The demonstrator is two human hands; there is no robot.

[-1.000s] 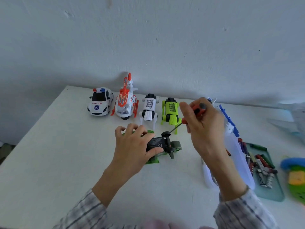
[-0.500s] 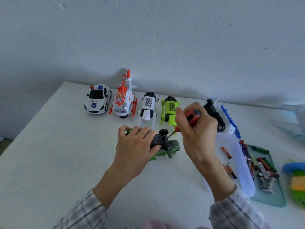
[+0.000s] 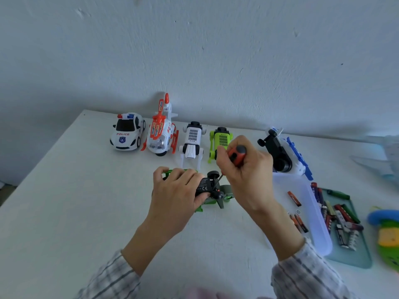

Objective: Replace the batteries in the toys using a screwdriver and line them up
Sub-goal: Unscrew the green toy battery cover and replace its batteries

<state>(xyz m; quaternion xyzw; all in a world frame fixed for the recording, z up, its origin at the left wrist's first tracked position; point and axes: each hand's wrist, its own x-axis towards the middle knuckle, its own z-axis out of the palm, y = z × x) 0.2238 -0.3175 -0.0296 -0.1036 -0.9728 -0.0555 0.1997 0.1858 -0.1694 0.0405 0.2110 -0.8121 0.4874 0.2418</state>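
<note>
White surface (image 3: 64,212) set against a plain pale wall (image 3: 216,50). Rear row, left to right: police car (image 3: 127,131), helicopter (image 3: 162,132), white robot toy (image 3: 192,141), lime robot toy (image 3: 220,141). Left hand (image 3: 177,190) grips the green toy (image 3: 216,190), upturned on the surface centre. Right hand (image 3: 248,169) grips the screwdriver (image 3: 236,154), tip at the toy's underside. Batteries (image 3: 339,216) lie in trays at right.

The police car (image 3: 127,132) is white and blue, the screwdriver (image 3: 236,155) handle is red-black, the sleeves (image 3: 306,275) are grey checked.
</note>
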